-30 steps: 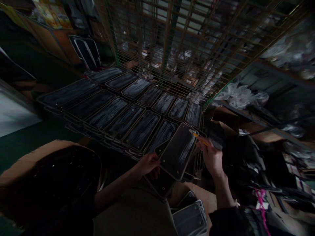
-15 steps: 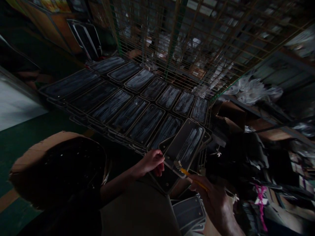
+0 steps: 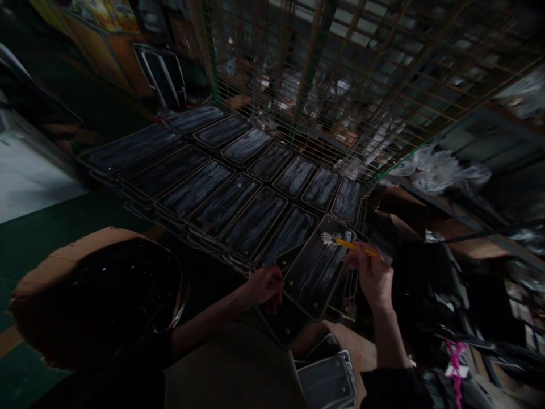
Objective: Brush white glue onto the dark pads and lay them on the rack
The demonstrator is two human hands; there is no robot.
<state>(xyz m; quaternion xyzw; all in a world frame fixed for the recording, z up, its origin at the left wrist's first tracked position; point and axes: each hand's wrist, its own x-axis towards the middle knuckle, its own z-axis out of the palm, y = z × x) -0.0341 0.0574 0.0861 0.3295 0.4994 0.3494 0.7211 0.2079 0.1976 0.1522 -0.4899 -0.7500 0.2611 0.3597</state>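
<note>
My right hand is closed round the yellow handle of a paintbrush. Its pale bristles rest at the upper part of a dark rectangular panel with rounded corners, streaked with a whitish wet coating. At the panel's left edge, my left hand has its fingers curled in a pinch on the rim. Another dark panel lies underneath, partly covered. Beyond my hands, rows of similar streaked panels lie side by side on stacked layers.
A cardboard-rimmed container with a black inside stands at lower left. Several more panels lie below, by my lap. Wire mesh rises behind the rows. Dark bundled goods with a pink tie are at right.
My right hand has moved the brush up and away along the panel, from its near end to its upper part. White streaks now reach the near end. My left hand stays at the edge.
</note>
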